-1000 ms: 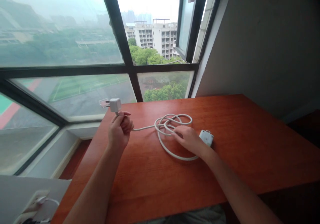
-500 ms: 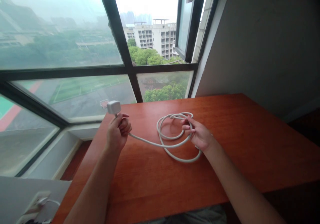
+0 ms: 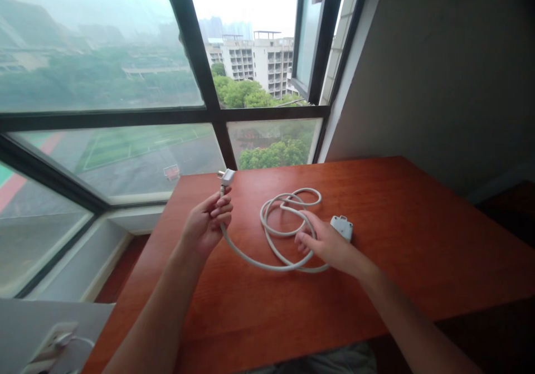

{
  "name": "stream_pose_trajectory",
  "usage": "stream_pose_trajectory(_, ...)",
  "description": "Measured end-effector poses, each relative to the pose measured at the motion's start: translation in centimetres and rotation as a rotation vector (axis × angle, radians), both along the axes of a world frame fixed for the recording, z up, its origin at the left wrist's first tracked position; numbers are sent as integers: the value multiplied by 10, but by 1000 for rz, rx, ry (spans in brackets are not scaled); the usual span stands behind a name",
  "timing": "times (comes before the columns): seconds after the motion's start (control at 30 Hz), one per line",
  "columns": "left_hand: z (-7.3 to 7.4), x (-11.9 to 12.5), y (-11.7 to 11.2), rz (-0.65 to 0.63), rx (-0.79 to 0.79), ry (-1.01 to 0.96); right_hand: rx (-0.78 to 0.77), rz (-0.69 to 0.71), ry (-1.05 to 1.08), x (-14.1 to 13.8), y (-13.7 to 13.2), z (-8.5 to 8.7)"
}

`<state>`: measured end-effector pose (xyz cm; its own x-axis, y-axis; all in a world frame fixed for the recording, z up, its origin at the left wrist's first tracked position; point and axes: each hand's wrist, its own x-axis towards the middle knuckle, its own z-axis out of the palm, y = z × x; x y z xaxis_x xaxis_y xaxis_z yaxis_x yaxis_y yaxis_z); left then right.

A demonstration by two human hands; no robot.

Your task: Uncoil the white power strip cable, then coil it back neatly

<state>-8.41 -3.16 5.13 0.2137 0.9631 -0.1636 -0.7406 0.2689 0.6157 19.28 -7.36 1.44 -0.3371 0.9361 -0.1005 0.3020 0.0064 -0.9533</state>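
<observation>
My left hand (image 3: 212, 221) is closed around a whitish power cable (image 3: 259, 263) just below its plug (image 3: 228, 177). The plug points up, its metal prongs turned to the left. From this hand the cable sags in a curve to my right hand (image 3: 324, 240), whose fingers curl around it low over the table. Behind the right hand, loose loops of the same cable lie on the wood. A pale grey, box-shaped piece (image 3: 343, 228) rests on the table beyond the right wrist, partly hidden by it.
The reddish-brown wooden table (image 3: 401, 262) meets a dark-framed window (image 3: 137, 119) at the back, with one pane swung open. A grey wall (image 3: 443, 84) rises on the right. At lower left, a wall socket (image 3: 54, 340) has a white plug and cord in it.
My left hand has moved right and turned the plug, so its prongs now show. The right hand has shifted slightly lower and turned palm down, uncovering the box-shaped piece.
</observation>
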Motion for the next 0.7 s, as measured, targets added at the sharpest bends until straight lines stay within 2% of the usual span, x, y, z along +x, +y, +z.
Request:
stream_pose_trajectory(0.1,-1,10,-1,-32,17,158,130,18,-260,8,-6,-1)
stream_pose_trajectory(0.2,-6,18,-1,-70,103,503,113,23,-222,12,-8,-2)
stream_pose_trajectory(0.33,-15,26,-2,-160,253,966,-33,15,73,12,-7,-4)
stream_pose_trajectory(0.43,-18,30,-3,-179,404,1237,-186,-55,377,12,-6,-1)
stream_pose_trajectory(0.5,-18,32,-4,-239,499,1358,-281,-125,591,13,-4,4)
stream_pose_trajectory(0.6,-19,36,-5,-357,557,1476,-440,-170,858,15,0,13)
stream_pose_trajectory(0.7,-23,42,-4,-436,578,1528,-499,-164,941,16,4,17)
